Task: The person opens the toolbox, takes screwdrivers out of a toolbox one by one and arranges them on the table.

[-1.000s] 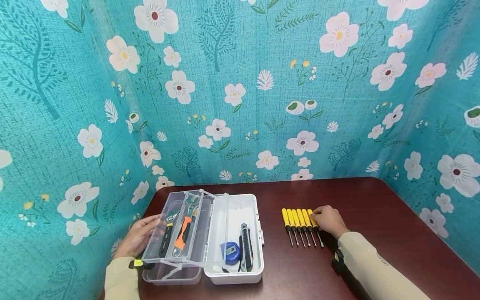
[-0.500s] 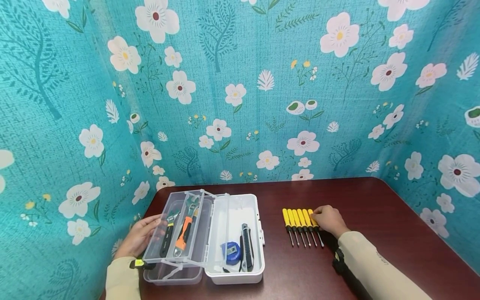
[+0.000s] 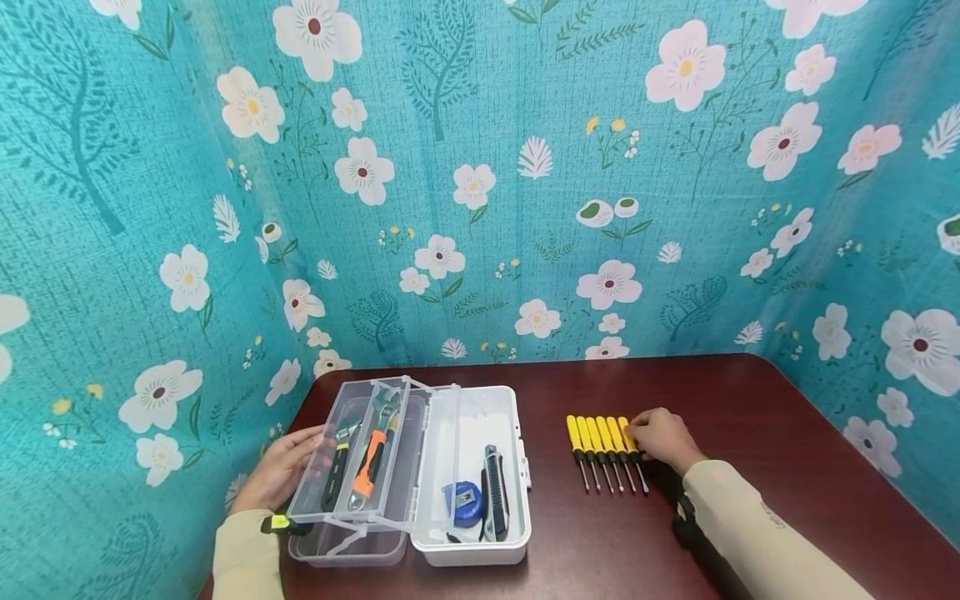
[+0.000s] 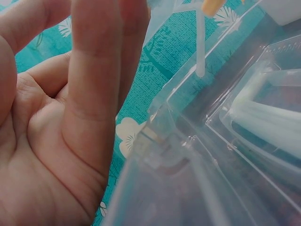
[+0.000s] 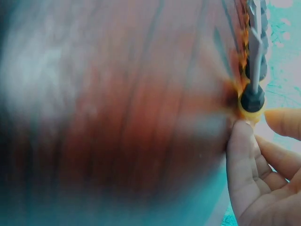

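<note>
My left hand is at the left side of an open toolbox, fingers touching the edge of its clear raised tray. In the left wrist view these fingers look fairly straight beside the clear plastic. Two adjustable wrenches lie in the tray, one black-handled, one orange-and-black. A blue tape measure and a utility knife sit in the white base. On the right, my right hand pinches the yellow handle of the end screwdriver in a row.
Several other yellow-handled screwdrivers lie side by side, tips toward me. All stands on a dark red-brown table. A teal flowered cloth hangs behind and at both sides. The base's white latch faces the screwdrivers.
The view has shifted very slightly. Both hands, the toolbox and the screwdrivers otherwise keep their places.
</note>
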`<action>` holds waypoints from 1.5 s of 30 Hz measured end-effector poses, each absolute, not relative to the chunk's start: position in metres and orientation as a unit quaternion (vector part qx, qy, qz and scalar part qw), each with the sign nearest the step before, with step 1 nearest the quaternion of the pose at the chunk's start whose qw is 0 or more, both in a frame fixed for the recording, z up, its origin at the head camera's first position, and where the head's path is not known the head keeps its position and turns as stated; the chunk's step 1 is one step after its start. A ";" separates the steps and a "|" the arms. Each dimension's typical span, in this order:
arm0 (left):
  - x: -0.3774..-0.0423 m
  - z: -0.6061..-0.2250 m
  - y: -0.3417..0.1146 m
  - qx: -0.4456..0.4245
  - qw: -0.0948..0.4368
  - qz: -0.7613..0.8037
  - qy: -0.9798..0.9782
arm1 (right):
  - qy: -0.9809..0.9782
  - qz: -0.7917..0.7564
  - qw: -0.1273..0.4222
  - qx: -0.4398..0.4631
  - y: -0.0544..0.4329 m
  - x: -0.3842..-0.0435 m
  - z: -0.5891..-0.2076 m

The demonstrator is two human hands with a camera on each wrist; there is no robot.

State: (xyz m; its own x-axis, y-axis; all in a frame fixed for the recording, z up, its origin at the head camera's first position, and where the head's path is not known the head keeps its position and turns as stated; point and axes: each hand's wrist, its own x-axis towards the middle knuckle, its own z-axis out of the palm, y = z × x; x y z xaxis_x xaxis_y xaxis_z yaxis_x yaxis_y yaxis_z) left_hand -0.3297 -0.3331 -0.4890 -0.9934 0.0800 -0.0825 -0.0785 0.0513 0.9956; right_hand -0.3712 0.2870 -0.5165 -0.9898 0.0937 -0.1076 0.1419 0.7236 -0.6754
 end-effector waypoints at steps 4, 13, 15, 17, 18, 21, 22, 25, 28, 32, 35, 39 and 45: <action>-0.330 -0.488 -0.333 -0.005 0.057 0.688 0.724 | 0.929 -0.365 0.030 0.050 0.291 -0.370 -0.515; -0.331 -0.490 -0.333 -0.012 0.065 0.682 0.728 | 0.942 -0.331 0.041 0.036 0.299 -0.369 -0.512; -0.331 -0.490 -0.333 -0.013 0.065 0.681 0.729 | 0.945 -0.324 0.043 0.030 0.300 -0.368 -0.509; -0.331 -0.490 -0.333 -0.015 0.063 0.680 0.730 | 0.945 -0.322 0.042 0.027 0.300 -0.367 -0.506; -0.331 -0.490 -0.333 -0.017 0.062 0.681 0.729 | 0.945 -0.322 0.042 0.025 0.300 -0.367 -0.504; -0.331 -0.489 -0.333 -0.022 0.065 0.684 0.726 | 0.945 -0.325 0.038 0.019 0.297 -0.366 -0.499; -0.331 -0.489 -0.333 -0.024 0.065 0.687 0.723 | 0.945 -0.325 0.035 0.018 0.295 -0.365 -0.498; -0.332 -0.489 -0.334 -0.020 0.073 0.694 0.716 | 0.947 -0.321 0.024 0.012 0.289 -0.365 -0.495; -0.333 -0.489 -0.334 -0.019 0.077 0.701 0.709 | 0.950 -0.312 0.012 0.005 0.282 -0.365 -0.492; -0.332 -0.489 -0.334 -0.024 0.078 0.703 0.707 | 0.954 -0.301 0.004 -0.001 0.271 -0.367 -0.490; -0.332 -0.491 -0.334 -0.021 0.076 0.698 0.712 | 0.956 -0.293 0.006 -0.004 0.263 -0.368 -0.487; -0.332 -0.492 -0.333 -0.021 0.072 0.695 0.715 | 0.959 -0.283 0.008 -0.016 0.254 -0.369 -0.482; -0.332 -0.490 -0.333 -0.015 0.074 0.709 0.701 | 0.960 -0.277 0.000 -0.044 0.241 -0.369 -0.470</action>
